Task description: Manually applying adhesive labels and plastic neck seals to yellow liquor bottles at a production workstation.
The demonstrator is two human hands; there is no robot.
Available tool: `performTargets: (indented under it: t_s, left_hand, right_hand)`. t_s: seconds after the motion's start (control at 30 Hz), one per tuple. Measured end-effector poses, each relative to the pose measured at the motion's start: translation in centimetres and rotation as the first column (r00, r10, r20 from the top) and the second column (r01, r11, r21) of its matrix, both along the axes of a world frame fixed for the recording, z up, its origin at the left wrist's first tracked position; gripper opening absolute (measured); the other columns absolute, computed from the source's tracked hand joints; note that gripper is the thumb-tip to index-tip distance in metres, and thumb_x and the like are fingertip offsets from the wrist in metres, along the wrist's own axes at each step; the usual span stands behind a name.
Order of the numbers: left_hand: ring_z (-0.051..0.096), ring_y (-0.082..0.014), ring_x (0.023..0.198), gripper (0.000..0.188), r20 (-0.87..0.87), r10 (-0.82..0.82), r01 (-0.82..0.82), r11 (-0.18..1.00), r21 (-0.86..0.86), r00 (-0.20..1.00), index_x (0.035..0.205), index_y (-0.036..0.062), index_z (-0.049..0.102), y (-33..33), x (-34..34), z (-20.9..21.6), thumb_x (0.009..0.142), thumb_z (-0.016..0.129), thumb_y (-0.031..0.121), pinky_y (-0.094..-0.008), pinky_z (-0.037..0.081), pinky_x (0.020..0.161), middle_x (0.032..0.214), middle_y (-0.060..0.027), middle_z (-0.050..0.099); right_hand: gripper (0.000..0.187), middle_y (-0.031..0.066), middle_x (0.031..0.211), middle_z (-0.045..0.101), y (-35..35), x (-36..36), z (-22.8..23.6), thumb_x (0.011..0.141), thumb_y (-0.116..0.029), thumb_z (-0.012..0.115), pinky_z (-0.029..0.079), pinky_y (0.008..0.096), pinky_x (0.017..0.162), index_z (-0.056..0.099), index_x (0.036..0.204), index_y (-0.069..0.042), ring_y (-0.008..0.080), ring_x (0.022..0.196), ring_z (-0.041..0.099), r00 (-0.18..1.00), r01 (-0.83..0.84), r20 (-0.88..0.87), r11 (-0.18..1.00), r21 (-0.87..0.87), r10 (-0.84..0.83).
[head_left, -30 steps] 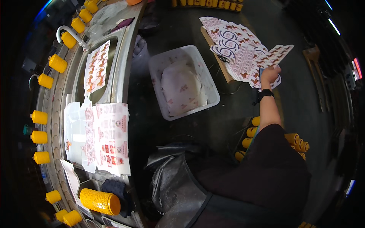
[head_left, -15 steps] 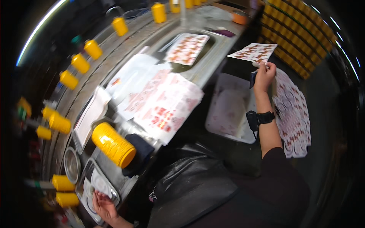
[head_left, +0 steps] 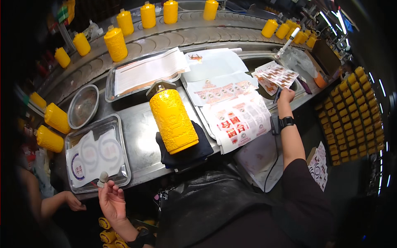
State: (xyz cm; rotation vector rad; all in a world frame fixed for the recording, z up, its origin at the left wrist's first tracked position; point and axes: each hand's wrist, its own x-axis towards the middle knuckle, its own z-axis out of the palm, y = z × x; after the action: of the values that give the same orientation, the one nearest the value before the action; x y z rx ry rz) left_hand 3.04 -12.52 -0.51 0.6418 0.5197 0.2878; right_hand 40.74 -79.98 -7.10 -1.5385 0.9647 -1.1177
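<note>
My right hand (head_left: 286, 96) grips the edge of a printed decal sheet (head_left: 281, 75) with brown and orange figures, held out over the sink (head_left: 253, 62). A similar sheet (head_left: 264, 84) shows partly beneath it. My left hand (head_left: 112, 202) is raised by the near edge of a steel tray (head_left: 126, 165), its fingers apart and loosely bent. A grey, rounded cap, seemingly a finger cot (head_left: 103, 178), sits at one fingertip. Between my hands, a yellow embossed bottle (head_left: 173, 120) leans on a dark folded cloth (head_left: 202, 142). Red-printed decal sheets (head_left: 240, 122) lie to its right.
Yellow bottles (head_left: 115, 43) stand along a curved conveyor (head_left: 153, 39) behind the bench. A steel bowl (head_left: 84, 106) and a tray of papers (head_left: 109, 87) are at left. Another person's hand (head_left: 75, 201) is at lower left. A plastic tub (head_left: 252, 159) and stacked bottles (head_left: 351, 120) are at right.
The view has swung round. My right hand has carried the decal sheet from right of the sink to over it. My left hand has come away from above the steel tray to its near edge.
</note>
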Motion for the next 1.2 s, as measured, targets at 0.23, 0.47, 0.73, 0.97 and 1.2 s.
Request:
performTargets:
  t_s: [0.23,0.47,0.73,0.97,1.2]
  left_hand:
    - [0.061,-0.0128,0.077,0.035,-0.051,0.046,-0.044,0.998,0.035,0.998,0.130,0.0016,0.046,1.5,0.2,-1.2,0.096,0.048,0.010,-0.0270,0.056,0.066,0.094,-0.0083,0.063]
    - [0.060,-0.0165,0.081,0.025,0.002,-0.041,0.041,0.999,0.018,0.999,0.120,0.0023,0.051,3.2,0.7,-1.3,0.098,0.047,0.012,-0.0285,0.056,0.069,0.101,-0.0102,0.062]
    - [0.059,-0.0128,0.079,0.036,-0.121,0.017,-0.009,0.998,0.066,0.992,0.132,0.0009,0.043,2.7,1.4,-1.3,0.097,0.047,0.010,-0.0258,0.054,0.065,0.096,-0.0085,0.060]
    - [0.060,-0.0114,0.077,0.038,-0.124,0.008,0.001,0.997,0.071,0.992,0.134,0.0008,0.041,2.2,1.3,-0.7,0.097,0.046,0.010,-0.0248,0.054,0.065,0.096,-0.0081,0.060]
    - [0.061,-0.0119,0.077,0.038,-0.128,0.014,-0.003,0.997,0.081,0.992,0.133,0.0016,0.043,2.1,1.0,-1.0,0.097,0.047,0.010,-0.0250,0.054,0.065,0.094,-0.0076,0.061]
  right_hand:
    - [0.028,0.0181,0.088,0.067,-1.1,2.4,-1.5,0.077,-0.001,0.071,0.051,0.0352,0.047,0.060,0.101,0.011,0.0276,0.059,0.067,0.919,-0.356,-0.016,0.848,0.393,0.394]
    - [0.028,0.0166,0.082,0.066,-1.7,1.4,0.6,0.074,-0.009,0.074,0.049,0.0373,0.045,0.063,0.091,0.010,0.0280,0.058,0.067,0.800,-0.360,-0.394,0.887,0.289,0.453]
    - [0.055,0.0195,0.106,0.067,1.0,1.8,3.1,0.069,-0.040,0.076,0.050,0.0370,0.087,0.068,0.110,-0.004,0.0295,0.098,0.066,0.420,-0.708,-0.907,0.627,-0.325,0.005]
    - [0.068,0.0214,0.108,0.066,3.2,4.0,4.5,0.066,-0.054,0.076,0.047,0.0375,0.091,0.068,0.109,-0.002,0.0339,0.102,0.063,0.348,-0.801,-0.936,0.536,-0.267,0.054]
    - [0.060,0.0203,0.096,0.069,2.8,6.2,3.2,0.066,-0.049,0.075,0.049,0.0380,0.087,0.070,0.104,-0.004,0.0334,0.095,0.066,0.219,-0.901,-0.974,0.393,-0.182,0.051]
